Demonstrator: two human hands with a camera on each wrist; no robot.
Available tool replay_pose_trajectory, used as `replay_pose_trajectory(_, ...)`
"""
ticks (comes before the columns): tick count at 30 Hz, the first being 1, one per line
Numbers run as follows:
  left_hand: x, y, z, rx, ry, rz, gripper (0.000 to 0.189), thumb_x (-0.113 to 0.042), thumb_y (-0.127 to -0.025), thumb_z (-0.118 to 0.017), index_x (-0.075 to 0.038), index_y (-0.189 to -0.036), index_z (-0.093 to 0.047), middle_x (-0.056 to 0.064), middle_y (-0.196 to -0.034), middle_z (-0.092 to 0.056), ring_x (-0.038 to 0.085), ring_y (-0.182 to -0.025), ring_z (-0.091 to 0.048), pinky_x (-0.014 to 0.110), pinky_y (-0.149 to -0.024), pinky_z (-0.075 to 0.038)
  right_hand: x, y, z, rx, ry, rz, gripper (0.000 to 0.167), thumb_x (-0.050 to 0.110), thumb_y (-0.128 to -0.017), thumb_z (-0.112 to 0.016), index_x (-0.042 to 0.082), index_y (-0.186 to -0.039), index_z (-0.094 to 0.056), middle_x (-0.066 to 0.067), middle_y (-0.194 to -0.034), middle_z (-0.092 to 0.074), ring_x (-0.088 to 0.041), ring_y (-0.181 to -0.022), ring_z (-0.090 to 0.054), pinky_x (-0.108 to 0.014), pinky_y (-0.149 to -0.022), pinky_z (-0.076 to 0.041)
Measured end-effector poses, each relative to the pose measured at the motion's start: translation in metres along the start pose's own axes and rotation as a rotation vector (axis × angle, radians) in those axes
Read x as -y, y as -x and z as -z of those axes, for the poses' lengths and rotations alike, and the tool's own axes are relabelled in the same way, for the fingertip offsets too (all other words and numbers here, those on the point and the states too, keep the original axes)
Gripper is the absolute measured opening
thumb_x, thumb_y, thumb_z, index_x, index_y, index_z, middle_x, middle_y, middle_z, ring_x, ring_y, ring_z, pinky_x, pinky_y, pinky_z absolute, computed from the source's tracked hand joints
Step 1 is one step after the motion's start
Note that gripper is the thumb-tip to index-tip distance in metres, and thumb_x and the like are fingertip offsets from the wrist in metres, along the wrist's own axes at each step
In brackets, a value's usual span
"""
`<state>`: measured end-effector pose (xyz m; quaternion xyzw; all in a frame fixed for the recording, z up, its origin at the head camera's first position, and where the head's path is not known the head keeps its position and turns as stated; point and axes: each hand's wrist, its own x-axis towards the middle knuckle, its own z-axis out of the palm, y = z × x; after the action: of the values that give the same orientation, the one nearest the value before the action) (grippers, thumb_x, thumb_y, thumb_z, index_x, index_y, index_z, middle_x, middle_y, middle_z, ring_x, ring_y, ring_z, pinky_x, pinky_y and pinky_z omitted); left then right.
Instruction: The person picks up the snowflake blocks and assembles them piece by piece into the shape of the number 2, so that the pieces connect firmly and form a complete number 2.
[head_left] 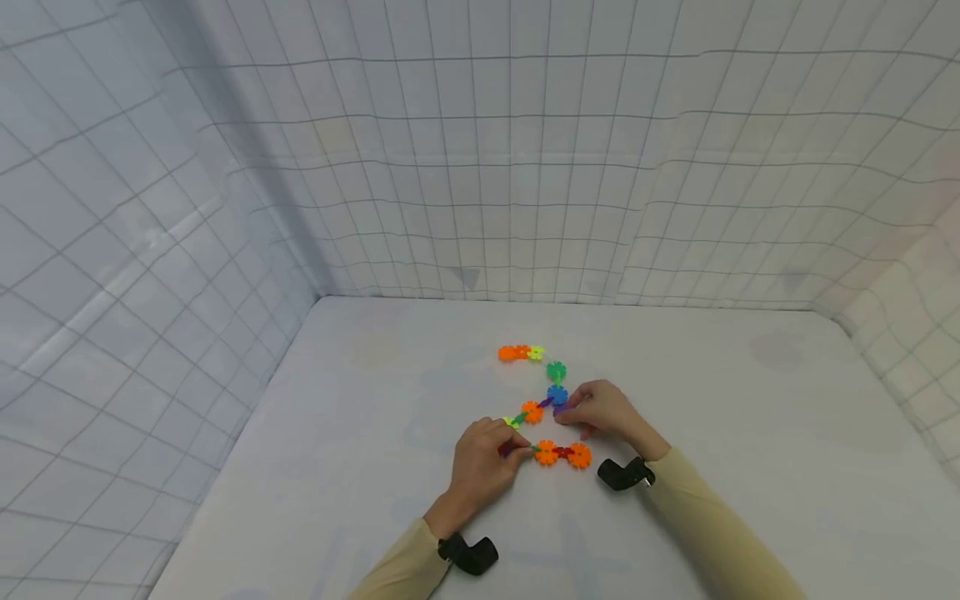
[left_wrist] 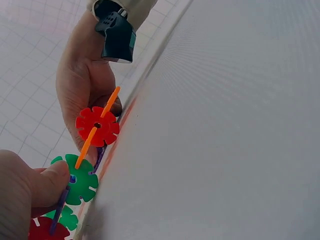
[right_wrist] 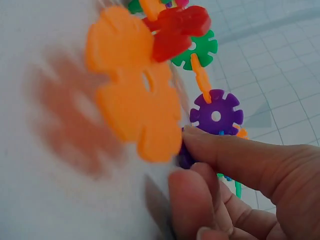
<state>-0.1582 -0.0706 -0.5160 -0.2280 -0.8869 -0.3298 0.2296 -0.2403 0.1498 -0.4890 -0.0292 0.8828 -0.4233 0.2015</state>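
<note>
A chain of slotted, flower-shaped plastic discs zigzags over the table in the head view. At its near end my left hand [head_left: 483,460] pinches a green disc [left_wrist: 86,189] between thumb and fingers. That disc joins an orange disc [head_left: 546,452], then a red one and the orange end disc [head_left: 579,455]. My right hand [head_left: 604,410] pinches a purple disc [right_wrist: 186,157] beside the blue disc [head_left: 557,395]; the fingers hide most of it. Another purple disc [right_wrist: 216,113] shows just beyond the right thumb. Whether the pinched purple disc is joined to the chain, I cannot tell.
Beyond the hands lie a green disc [head_left: 556,370], a yellow disc [head_left: 536,353] and orange discs [head_left: 507,353]. The white table [head_left: 360,467] meets grid-patterned cloth walls [head_left: 480,167] at the back and sides. A black wrist camera [head_left: 469,555] sits on each sleeve.
</note>
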Motion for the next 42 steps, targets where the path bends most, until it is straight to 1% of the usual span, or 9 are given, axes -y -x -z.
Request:
replay_pose_trajectory(7,-0.002,0.0,-0.001,-0.022,-0.007,-0.016,0.012,-0.022,-0.074,-0.083,-0.02,-0.076,-0.071,-0.013,-0.067,-0.054,0.004,-0.061,-0.042,0.019,-0.056,-0.035,-0.021,0.014,0.015,-0.005,-0.096,0.036,0.028,0.03,-0.082,-0.075,0.005,-0.086,-0.063,-0.003,-0.061,-0.059,-0.017,-0.049,-0.058,-0.026,-0.048,-0.044)
replay_pose_trajectory(12,0.0,0.0,-0.001,-0.039,-0.014,-0.036,0.019,-0.025,-0.073,-0.084,-0.018,-0.085,-0.071,-0.011,-0.069,-0.058,0.004,-0.061,-0.045,0.021,-0.057,-0.039,-0.037,0.033,0.023,0.015,-0.184,0.12,0.03,0.028,-0.085,-0.072,0.001,-0.09,-0.06,-0.007,-0.065,-0.062,-0.02,-0.054,-0.059,-0.028,-0.05,-0.048)
replay_pose_trajectory(16,-0.003,0.0,0.0,-0.041,-0.049,-0.023,0.022,-0.027,-0.071,-0.085,-0.018,-0.085,-0.071,-0.01,-0.072,-0.058,0.005,-0.063,-0.042,0.02,-0.057,-0.037,-0.048,0.046,0.024,0.025,-0.198,0.186,0.027,0.024,-0.085,-0.073,0.001,-0.093,-0.06,-0.007,-0.07,-0.063,-0.022,-0.059,-0.061,-0.03,-0.053,-0.053)
replay_pose_trajectory(21,-0.017,-0.008,-0.001,0.0,-0.08,-0.038,0.02,-0.027,-0.071,-0.084,-0.019,-0.084,-0.071,-0.008,-0.078,-0.06,0.008,-0.067,-0.037,0.023,-0.06,-0.032,-0.053,0.06,0.023,-0.05,-0.137,0.287,0.018,0.019,-0.086,-0.071,0.003,-0.093,-0.064,-0.004,-0.073,-0.064,-0.019,-0.059,-0.06,-0.029,-0.052,-0.052)
replay_pose_trajectory(25,-0.028,-0.019,-0.005,0.104,-0.112,-0.077,0.019,-0.031,-0.076,-0.081,-0.019,-0.087,-0.071,-0.008,-0.082,-0.062,0.011,-0.073,-0.041,0.024,-0.064,-0.034,-0.053,0.067,0.02,-0.125,-0.03,0.352,0.008,0.015,-0.085,-0.072,0.009,-0.089,-0.068,0.003,-0.072,-0.062,-0.014,-0.059,-0.055,-0.026,-0.052,-0.049)
replay_pose_trajectory(28,-0.033,-0.024,-0.008,0.191,-0.144,-0.072,0.018,-0.033,-0.077,-0.08,-0.019,-0.086,-0.071,-0.009,-0.079,-0.06,0.011,-0.076,-0.043,0.023,-0.066,-0.035,-0.052,0.07,0.016,-0.144,0.054,0.388,0.006,0.013,-0.084,-0.073,0.014,-0.087,-0.069,0.009,-0.071,-0.061,-0.009,-0.062,-0.054,-0.024,-0.056,-0.047)
replay_pose_trajectory(31,-0.033,-0.025,-0.011,0.243,-0.169,-0.06,0.017,-0.034,-0.079,-0.078,-0.02,-0.083,-0.071,-0.01,-0.076,-0.058,0.01,-0.075,-0.043,0.021,-0.066,-0.035,-0.052,0.074,0.012,-0.156,0.112,0.423,0.007,0.013,-0.083,-0.074,0.017,-0.085,-0.068,0.014,-0.071,-0.06,-0.006,-0.063,-0.054,-0.024,-0.059,-0.048)
replay_pose_trajectory(34,-0.033,-0.025,-0.014,0.251,-0.167,-0.067,0.016,-0.034,-0.079,-0.078,-0.02,-0.081,-0.071,-0.011,-0.074,-0.057,0.01,-0.073,-0.042,0.021,-0.065,-0.035,-0.053,0.076,0.011,-0.179,0.142,0.46,0.009,0.011,-0.082,-0.075,0.018,-0.083,-0.068,0.016,-0.071,-0.06,-0.004,-0.063,-0.054,-0.024,-0.059,-0.048)
replay_pose_trajectory(42,-0.034,-0.027,-0.019,0.193,-0.106,-0.078,0.014,-0.03,-0.075,-0.082,-0.019,-0.074,-0.073,-0.013,-0.068,-0.056,0.008,-0.07,-0.039,0.018,-0.061,-0.033,-0.057,0.078,0.013,-0.164,0.098,0.494,0.009,0.013,-0.082,-0.075,0.016,-0.078,-0.068,0.013,-0.071,-0.062,-0.005,-0.064,-0.054,-0.024,-0.057,-0.048)
